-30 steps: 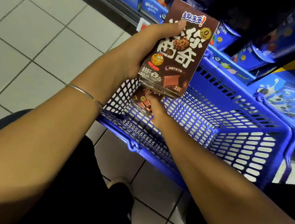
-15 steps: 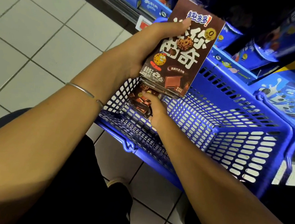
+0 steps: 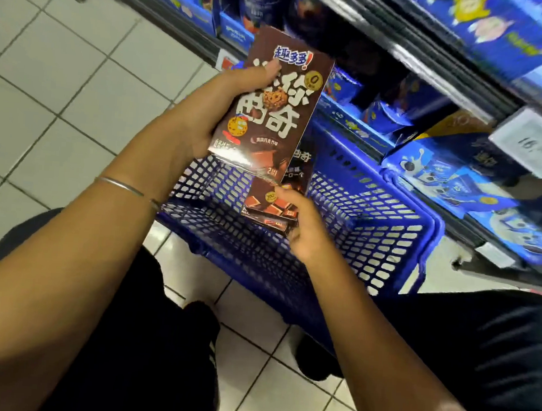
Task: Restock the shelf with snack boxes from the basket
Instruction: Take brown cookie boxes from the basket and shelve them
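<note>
My left hand (image 3: 212,110) grips a stack of brown cookie snack boxes (image 3: 270,114), held upright above the blue plastic basket (image 3: 392,215). My right hand (image 3: 303,230) holds more of the same brown boxes (image 3: 273,205) by their lower end, just under the left-hand stack and above the basket's floor. The basket's mesh bottom shows no other boxes. The shelf (image 3: 404,60) runs along the upper right, packed with blue snack packages.
Blue cookie boxes (image 3: 459,187) fill the lower shelf right behind the basket. A white price tag (image 3: 534,141) hangs on the upper shelf's edge. White tiled floor (image 3: 62,75) lies to the left. My dark-trousered legs and shoes are below the basket.
My right hand lifted the brown boxes out of the basket's corner up toward the left-hand stack. The view shifted, showing more of the shelf.
</note>
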`<state>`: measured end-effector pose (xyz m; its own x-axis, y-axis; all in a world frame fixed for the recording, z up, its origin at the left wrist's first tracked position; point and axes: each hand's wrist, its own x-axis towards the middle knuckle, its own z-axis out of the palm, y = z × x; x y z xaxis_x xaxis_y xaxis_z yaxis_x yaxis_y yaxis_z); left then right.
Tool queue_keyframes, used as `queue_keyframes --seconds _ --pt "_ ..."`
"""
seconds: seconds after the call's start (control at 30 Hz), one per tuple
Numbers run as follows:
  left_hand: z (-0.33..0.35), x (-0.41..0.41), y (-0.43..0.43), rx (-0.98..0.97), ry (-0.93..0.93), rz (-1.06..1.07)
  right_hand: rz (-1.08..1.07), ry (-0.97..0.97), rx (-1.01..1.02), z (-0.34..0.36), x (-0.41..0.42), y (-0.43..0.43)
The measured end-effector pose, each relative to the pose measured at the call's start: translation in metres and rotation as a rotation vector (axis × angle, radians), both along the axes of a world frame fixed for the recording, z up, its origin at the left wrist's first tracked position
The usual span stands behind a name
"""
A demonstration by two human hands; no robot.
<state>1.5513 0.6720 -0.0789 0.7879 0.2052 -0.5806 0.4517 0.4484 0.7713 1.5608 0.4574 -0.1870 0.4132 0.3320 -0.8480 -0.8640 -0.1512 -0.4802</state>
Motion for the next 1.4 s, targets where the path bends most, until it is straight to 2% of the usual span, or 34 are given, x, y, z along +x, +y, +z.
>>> queue_keyframes --seconds 0.03,0.1,0.23,0.37,0.53,0.67,0.8,1.03,1.23,1.4 --pt "0.018 -0.009 -0.003 -0.093 0.0 0.014 0.005 -0.002 -0.003 0.025 0.001 -0.009" --pt "0.059 -0.023 -0.008 -0.161 -0.006 0.06 0.002 -0.023 -0.005 0.081 0.003 -0.023" --pt "0.153 -0.046 -0.014 -0.187 0.067 0.194 0.019 -0.126 0.0 0.206 -0.002 -0.033" --pt "0.26 -0.077 -0.009 -0.223 0.111 0.308 0.024 -0.15 0.057 0.344 -0.011 -0.039" --pt "0.382 -0.113 -0.014 -0.198 0.177 0.378 0.006 -0.138 0.192 0.515 -0.02 -0.05" --pt "0.454 -0.125 -0.038 -0.109 0.237 0.298 0.045 -0.148 0.321 0.618 -0.026 -0.056" --pt "0.507 -0.115 -0.074 -0.102 0.175 0.165 0.13 -0.247 0.295 0.682 -0.029 -0.061" --pt "0.583 -0.073 -0.142 -0.11 0.053 0.096 0.215 -0.444 0.163 0.751 -0.012 -0.107" --pt "0.632 -0.035 -0.215 -0.215 -0.024 0.016 0.195 -0.511 0.244 0.799 0.017 -0.167" --pt "0.664 0.002 -0.267 -0.284 -0.054 -0.01 0.157 -0.667 0.276 0.838 0.04 -0.218"
